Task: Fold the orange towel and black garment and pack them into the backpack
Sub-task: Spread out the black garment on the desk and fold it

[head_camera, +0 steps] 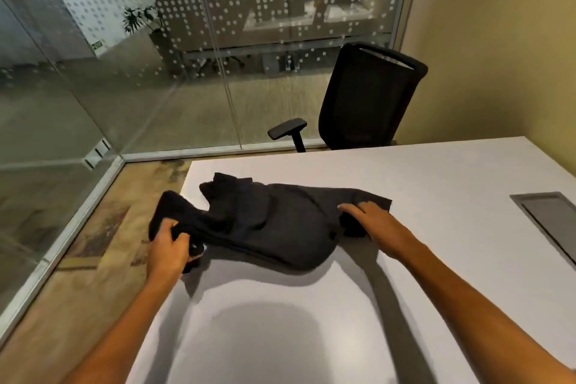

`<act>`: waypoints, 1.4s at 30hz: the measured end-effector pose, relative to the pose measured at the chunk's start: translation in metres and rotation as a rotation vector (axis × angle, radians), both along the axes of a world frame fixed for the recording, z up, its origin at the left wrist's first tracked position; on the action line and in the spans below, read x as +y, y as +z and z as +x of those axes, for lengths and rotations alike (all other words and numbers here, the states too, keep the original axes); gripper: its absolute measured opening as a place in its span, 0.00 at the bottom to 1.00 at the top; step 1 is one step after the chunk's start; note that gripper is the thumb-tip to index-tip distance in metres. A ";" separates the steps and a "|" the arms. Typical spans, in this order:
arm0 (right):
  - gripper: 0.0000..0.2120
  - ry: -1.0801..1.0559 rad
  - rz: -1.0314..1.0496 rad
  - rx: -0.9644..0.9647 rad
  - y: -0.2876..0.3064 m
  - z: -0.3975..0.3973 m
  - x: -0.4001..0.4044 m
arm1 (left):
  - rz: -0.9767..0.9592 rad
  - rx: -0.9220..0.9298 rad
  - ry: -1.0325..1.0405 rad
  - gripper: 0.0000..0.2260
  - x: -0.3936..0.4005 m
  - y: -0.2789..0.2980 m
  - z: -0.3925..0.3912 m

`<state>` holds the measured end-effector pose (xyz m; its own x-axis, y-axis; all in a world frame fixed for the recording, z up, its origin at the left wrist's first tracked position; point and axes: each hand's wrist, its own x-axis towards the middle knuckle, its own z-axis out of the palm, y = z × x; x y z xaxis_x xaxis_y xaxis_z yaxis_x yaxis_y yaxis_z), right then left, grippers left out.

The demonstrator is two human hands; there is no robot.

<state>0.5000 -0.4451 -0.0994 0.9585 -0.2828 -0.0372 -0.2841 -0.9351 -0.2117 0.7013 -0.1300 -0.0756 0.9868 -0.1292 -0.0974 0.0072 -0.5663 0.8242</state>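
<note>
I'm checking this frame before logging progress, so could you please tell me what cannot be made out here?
- Orange towel and backpack: neither shows in the head view.
- Black garment: its type is unclear, bunched up and overhanging the table edge.
- Left hand: fingertips buried in the cloth it grips.
- Right hand: fingers lie on the cloth; the thumb is hidden.

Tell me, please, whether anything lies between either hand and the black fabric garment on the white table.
Nothing visible does. The left hand already grips a bunched end of the black fabric garment at the white table edge, and the right hand rests on its other end.
</note>
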 end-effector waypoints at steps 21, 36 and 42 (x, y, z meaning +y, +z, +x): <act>0.14 -0.165 -0.156 0.417 -0.104 -0.109 0.034 | 1.497 -0.191 -0.948 0.13 -0.015 -0.090 -0.061; 0.52 -0.434 -0.075 0.029 -0.181 -0.017 0.073 | 0.533 -0.919 -1.094 0.24 -0.104 -0.164 -0.056; 0.47 -0.484 -0.112 -0.013 -0.185 -0.025 0.065 | 0.561 -0.619 -0.892 0.46 -0.095 -0.209 -0.050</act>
